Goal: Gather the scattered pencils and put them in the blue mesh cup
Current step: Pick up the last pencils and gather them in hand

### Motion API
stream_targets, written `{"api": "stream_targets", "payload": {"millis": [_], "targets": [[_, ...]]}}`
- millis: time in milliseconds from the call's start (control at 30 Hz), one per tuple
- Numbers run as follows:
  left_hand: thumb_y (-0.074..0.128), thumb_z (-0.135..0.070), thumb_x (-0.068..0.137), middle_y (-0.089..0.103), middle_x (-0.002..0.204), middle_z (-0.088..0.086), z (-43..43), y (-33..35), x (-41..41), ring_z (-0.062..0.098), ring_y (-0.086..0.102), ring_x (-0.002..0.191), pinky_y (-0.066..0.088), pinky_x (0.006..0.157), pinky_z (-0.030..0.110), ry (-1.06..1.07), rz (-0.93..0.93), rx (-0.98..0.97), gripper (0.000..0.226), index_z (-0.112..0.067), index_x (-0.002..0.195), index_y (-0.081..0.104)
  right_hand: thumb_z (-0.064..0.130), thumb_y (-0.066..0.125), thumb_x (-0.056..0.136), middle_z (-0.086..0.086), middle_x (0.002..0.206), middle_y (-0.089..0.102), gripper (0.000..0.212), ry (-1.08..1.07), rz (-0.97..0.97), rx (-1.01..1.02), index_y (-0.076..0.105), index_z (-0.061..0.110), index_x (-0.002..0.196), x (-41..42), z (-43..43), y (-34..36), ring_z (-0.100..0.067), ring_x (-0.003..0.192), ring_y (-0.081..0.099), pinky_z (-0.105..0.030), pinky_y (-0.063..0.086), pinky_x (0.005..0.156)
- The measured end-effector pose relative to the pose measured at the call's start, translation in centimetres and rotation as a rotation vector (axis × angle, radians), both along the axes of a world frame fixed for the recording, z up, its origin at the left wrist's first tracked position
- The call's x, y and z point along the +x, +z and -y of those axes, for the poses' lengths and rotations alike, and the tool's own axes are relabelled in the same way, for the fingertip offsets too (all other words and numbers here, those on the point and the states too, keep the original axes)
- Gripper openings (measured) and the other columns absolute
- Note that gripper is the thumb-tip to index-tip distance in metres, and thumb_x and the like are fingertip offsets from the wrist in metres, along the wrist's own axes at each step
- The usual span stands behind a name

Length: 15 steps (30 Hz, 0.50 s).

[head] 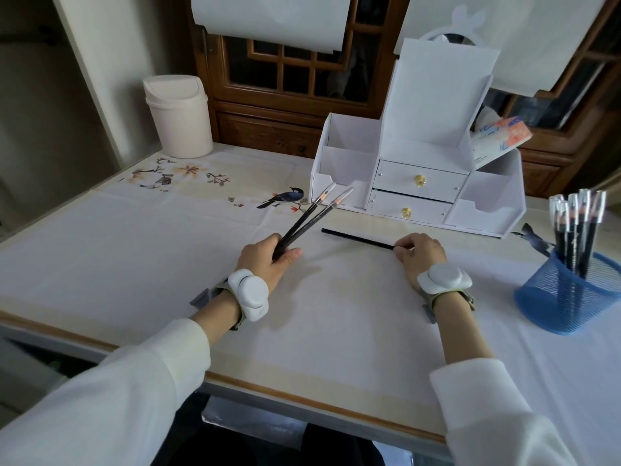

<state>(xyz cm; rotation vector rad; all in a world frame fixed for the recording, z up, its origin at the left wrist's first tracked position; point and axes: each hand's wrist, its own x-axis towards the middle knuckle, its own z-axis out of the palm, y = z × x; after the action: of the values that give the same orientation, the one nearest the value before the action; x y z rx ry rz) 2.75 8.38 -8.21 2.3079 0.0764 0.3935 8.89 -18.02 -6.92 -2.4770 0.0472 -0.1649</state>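
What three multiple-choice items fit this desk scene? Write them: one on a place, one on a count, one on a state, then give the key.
1. Where does the blue mesh cup stand?
A. At the right edge of the table, right of the white desk organizer
B. Beside the white swing-lid bin
C. Inside an organizer drawer

2. How many pencils does the left hand hold?
A. One
B. Two
C. Four

3. What is the state of the single black pencil at the right hand?
A. Standing in the cup
B. Raised high above the table
C. Low over the table, its end pinched by the fingers

Key: 1 A, the cup sits at the far right, past the organizer. 2 B, two black pencils fan out from the left fist. 3 C, the pencil lies nearly flat, with the right fingertips closed on its near end.
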Motion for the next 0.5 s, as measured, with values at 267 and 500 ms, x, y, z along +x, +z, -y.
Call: {"api": "stream_targets", "payload": {"millis": [267, 500], "targets": [[0.08, -0.035, 0.068, 0.033, 0.053, -0.007, -0.5, -0.3, 0.0, 0.01, 0.036, 0.048, 0.03, 0.049, 0.016, 0.034, 0.028, -0.105, 0.036, -0.022, 0.093, 0.058, 0.017, 0.057, 0.089, 0.007, 0.072, 0.056, 0.013, 0.22, 0.018, 0.196, 0.061, 0.026, 0.081, -0.6, -1.7, -0.1, -0.011, 0.061, 0.047, -0.02, 0.038, 0.054], [0.082, -0.031, 0.067, 0.036, 0.054, -0.01, -0.5, -0.3, 0.1, 0.009, 0.036, 0.049, 0.031, 0.052, 0.025, 0.026, 0.053, -0.047, 0.039, -0.02, 0.07, 0.044, 0.014, 0.06, 0.086, 0.009, 0.059, 0.05, 0.027, 0.304, -0.035, 0.22, 0.06, 0.034, 0.068, -0.7, -2.3, -0.3, -0.011, 0.056, 0.044, -0.023, 0.038, 0.056]]}}
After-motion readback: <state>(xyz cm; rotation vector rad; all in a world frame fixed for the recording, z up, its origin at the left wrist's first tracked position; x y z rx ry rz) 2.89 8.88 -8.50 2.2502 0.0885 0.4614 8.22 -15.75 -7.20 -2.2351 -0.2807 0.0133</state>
